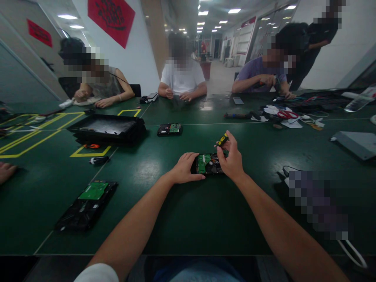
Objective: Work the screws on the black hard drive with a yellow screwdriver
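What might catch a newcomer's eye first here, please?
Probably the centre: the left hand holds a black rectangular hard drive with a green circuit board, and the right hand grips a yellow-and-black tool handle at the drive's right end. A large red paper sign with dark writing hangs on the white wall, upper left, and yellow outlines mark the left of the dark green table.

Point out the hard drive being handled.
The middle drive, between the left hand and right hand; the front-left drive and the far drive lie untouched.

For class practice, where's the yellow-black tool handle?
Right of centre in the head view, the tool handle is in the right hand, above the flat green-black hard drive.
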`<state>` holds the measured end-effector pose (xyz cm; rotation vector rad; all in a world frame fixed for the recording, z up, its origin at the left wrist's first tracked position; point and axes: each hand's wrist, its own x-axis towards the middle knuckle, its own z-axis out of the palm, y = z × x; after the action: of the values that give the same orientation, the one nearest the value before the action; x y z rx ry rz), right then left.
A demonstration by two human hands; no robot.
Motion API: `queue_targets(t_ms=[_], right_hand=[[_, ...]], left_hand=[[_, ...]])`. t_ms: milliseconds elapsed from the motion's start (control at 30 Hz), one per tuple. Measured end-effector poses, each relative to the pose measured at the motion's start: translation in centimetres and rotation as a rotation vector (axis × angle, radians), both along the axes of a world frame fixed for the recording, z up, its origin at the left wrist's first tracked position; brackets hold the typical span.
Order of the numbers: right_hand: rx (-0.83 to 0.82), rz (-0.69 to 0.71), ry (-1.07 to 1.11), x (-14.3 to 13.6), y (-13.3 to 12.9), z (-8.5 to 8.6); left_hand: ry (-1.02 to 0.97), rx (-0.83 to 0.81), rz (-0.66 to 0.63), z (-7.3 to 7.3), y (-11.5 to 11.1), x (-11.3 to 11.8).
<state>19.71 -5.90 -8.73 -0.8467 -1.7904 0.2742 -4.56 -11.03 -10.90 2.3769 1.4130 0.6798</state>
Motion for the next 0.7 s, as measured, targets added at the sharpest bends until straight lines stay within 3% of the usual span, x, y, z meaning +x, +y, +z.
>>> queue_targets(t_ms=[500, 700], right_hand=[[-0.005, -0.024, -0.001, 0.05, 0.02, -0.19], [-0.031, 0.028, 0.002, -0.09, -0.09, -0.30]], left_hand=[[-0.014, -0.010, 0.008, 0.04, -0.02, 0.04], [-0.012, -0.005, 0.004, 0.08, -0.04, 0.06]])
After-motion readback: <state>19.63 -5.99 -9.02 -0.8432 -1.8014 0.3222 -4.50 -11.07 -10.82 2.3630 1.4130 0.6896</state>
